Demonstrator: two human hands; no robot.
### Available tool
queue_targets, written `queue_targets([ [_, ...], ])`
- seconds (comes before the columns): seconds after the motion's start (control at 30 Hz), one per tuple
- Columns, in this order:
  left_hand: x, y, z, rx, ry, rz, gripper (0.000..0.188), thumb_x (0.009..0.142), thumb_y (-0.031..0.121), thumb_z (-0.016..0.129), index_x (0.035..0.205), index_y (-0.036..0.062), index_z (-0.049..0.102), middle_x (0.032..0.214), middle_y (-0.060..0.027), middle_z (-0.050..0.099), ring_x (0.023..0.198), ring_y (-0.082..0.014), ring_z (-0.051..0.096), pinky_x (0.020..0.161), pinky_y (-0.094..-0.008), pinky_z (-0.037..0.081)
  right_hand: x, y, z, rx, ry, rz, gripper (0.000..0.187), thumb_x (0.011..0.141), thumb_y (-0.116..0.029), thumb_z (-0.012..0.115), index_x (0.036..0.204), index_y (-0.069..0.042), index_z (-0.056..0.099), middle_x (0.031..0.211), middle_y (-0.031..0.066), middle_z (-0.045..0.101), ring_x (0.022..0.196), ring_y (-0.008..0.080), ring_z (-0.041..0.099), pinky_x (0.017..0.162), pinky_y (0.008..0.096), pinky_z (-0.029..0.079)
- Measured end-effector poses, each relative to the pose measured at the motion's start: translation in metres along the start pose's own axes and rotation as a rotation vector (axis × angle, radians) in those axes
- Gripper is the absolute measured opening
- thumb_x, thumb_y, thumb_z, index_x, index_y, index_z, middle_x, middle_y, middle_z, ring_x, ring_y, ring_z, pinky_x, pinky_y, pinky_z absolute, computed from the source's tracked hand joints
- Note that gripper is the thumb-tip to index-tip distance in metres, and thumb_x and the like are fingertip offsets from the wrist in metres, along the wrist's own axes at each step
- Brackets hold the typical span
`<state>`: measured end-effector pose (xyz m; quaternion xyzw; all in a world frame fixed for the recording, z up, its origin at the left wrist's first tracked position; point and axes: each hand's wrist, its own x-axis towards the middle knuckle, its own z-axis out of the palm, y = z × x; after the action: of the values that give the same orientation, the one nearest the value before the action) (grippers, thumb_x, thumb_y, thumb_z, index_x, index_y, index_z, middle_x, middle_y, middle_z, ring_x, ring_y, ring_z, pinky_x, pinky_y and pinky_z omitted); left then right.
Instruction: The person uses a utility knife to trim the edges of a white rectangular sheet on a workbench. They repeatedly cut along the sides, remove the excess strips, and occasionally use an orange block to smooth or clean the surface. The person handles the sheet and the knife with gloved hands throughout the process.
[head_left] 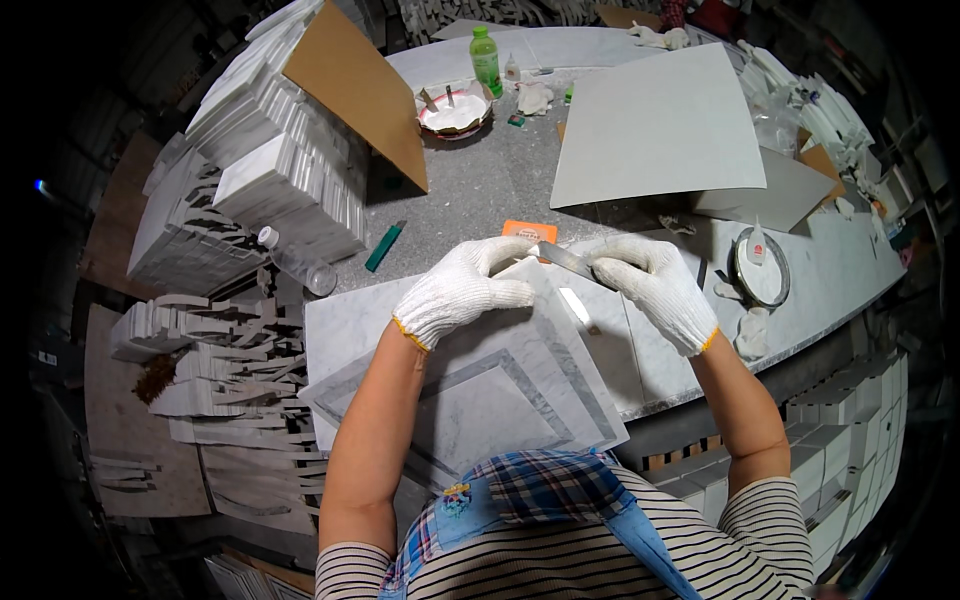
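Observation:
A pale marble tile with grey inlaid bands lies in front of me, one corner pointing away. My left hand, in a white knitted glove, is closed at that far corner, its thumb and fingers around the edge. In my gloved right hand is a flat metal scraper, its blade pointing left toward the tile's corner and my left fingertips. White material shows at the blade's tip; whether it touches the tile I cannot tell. Just beyond the hands lies an orange pad.
Stacked marble pieces and a brown board stand at the left. A green-handled cutter and clear bottle lie nearby. Farther off are a bowl of white paste and green bottle. A large white sheet lies right.

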<state>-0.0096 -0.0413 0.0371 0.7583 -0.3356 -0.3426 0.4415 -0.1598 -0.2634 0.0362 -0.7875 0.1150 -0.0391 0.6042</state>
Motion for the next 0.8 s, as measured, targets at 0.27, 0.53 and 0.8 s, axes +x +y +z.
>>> queue_targets([
  [0.27, 0.0, 0.001, 0.001, -0.012, 0.004, -0.015, 0.074, 0.073, 0.03, 0.081, 0.135, -0.0049, 0.061, 0.123, -0.0158, 0.069, 0.113, -0.0232, 0.064, 0.102, -0.0339, 0.048, 0.002, 0.006, -0.001, -0.04, 0.015, -0.087, 0.032, 0.095, -0.019, 0.065, 0.113, 0.005, 0.074, 0.104, 0.0142, 0.075, 0.092, 0.0153, 0.068, 0.083, 0.0296, 0.053],
  [0.53, 0.0, -0.001, 0.001, -0.017, 0.004, -0.002, 0.074, 0.073, 0.031, 0.082, 0.135, -0.0045, 0.062, 0.123, -0.0149, 0.069, 0.113, -0.0222, 0.064, 0.101, -0.0338, 0.049, 0.0, 0.005, -0.003, -0.088, 0.024, -0.107, 0.031, 0.095, -0.019, 0.066, 0.114, 0.005, 0.074, 0.104, 0.0141, 0.075, 0.091, 0.0154, 0.068, 0.082, 0.0295, 0.053],
  [0.8, 0.001, -0.001, 0.0, 0.055, 0.017, -0.001, 0.07, 0.073, 0.03, 0.082, 0.133, -0.0013, 0.065, 0.124, -0.0128, 0.07, 0.113, -0.0219, 0.064, 0.101, -0.0333, 0.049, -0.006, 0.015, -0.008, -0.01, 0.146, -0.025, 0.027, 0.094, -0.015, 0.066, 0.113, 0.004, 0.074, 0.103, 0.0104, 0.074, 0.094, 0.0145, 0.066, 0.084, 0.0292, 0.052],
])
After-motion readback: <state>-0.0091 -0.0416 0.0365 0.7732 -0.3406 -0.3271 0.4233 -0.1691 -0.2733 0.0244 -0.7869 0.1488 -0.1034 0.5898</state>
